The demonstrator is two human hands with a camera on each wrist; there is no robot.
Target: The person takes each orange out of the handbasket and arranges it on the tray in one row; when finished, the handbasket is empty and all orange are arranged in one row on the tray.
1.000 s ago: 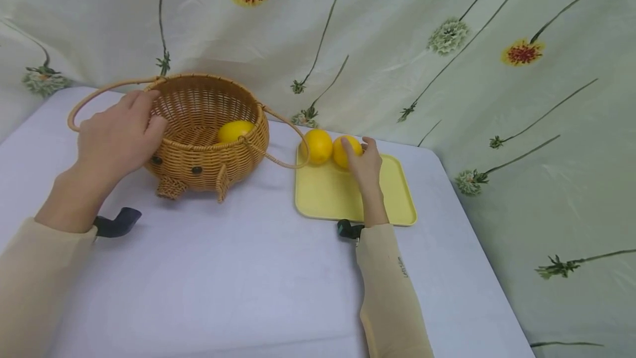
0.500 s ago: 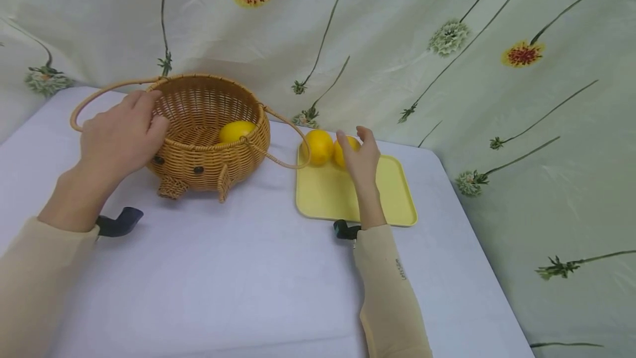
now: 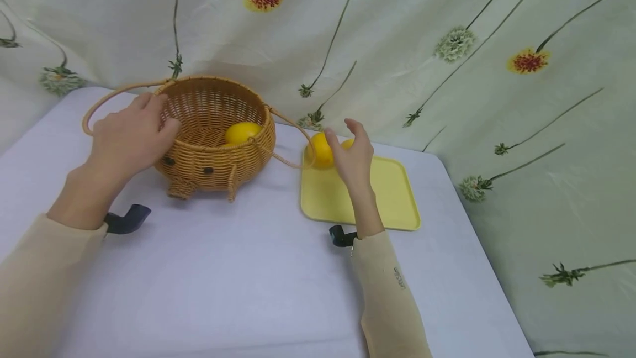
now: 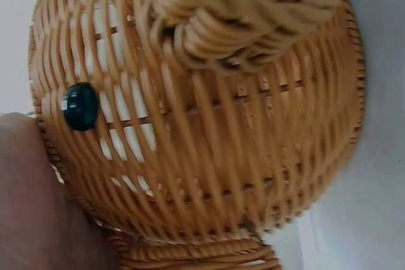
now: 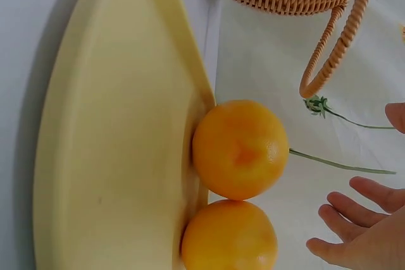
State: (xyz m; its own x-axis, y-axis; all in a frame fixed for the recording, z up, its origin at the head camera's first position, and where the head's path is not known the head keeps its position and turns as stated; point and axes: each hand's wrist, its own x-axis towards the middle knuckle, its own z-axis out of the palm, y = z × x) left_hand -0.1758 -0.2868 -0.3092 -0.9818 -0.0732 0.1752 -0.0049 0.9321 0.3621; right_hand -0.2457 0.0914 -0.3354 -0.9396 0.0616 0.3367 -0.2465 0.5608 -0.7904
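My left hand (image 3: 134,137) grips the left rim of a pig-shaped wicker basket (image 3: 248,166), its fingers bent over the edge. A bright yellow fruit (image 3: 242,132) lies inside, at the basket's right. Two oranges (image 5: 240,150) sit side by side at the back left of a yellow tray (image 3: 392,181). Over the tray, my right hand (image 3: 354,159) is held with fingers spread and nothing in it, partly hiding the right orange (image 3: 348,143) in the head view. The right wrist view shows its fingers apart from both oranges.
One basket handle (image 3: 293,162) leans out to the right and overlaps the left orange in the head view; the other handle (image 3: 96,106) leans left. A white-covered table (image 3: 238,280) carries everything, with a flowered cloth (image 3: 397,26) hanging behind and to the right.
My right hand has let go of the right orange, risen off it and shifted left, its fingers spreading. The left hand keeps its grip on the basket. The head view has shifted slightly.
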